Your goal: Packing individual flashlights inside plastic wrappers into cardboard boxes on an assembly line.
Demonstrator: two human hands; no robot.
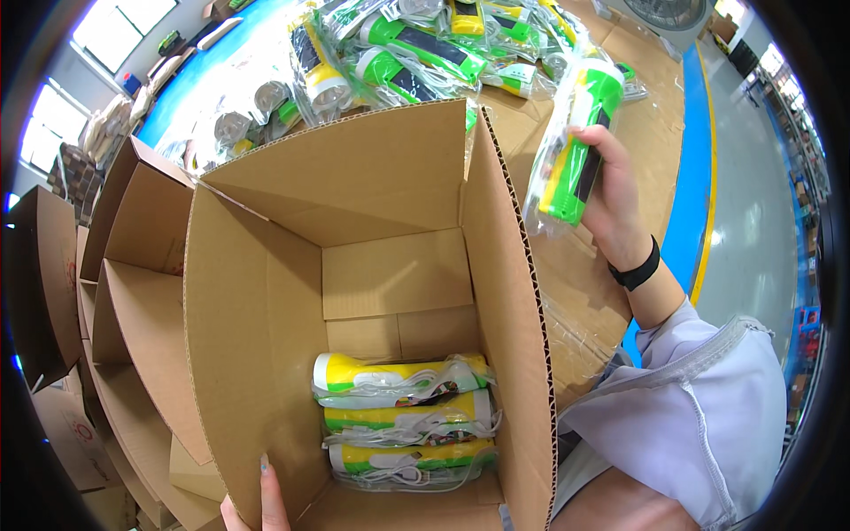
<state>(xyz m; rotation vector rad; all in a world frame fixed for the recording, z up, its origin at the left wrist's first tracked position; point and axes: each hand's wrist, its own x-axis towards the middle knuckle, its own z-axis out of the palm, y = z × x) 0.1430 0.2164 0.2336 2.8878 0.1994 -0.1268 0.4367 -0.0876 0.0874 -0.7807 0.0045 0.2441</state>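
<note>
Fingers of your right hand (611, 199) are wrapped tight around a bagged green-and-yellow flashlight (574, 146), holding it up just right of the open cardboard box (266, 292). Your left hand (261, 504) only rests its fingertips on the box's near wall, clamped on nothing. Three more bagged flashlights (403, 423) lie stacked on their sides inside. Behind the box, a pile of bagged flashlights (416, 49) covers the table.
</note>
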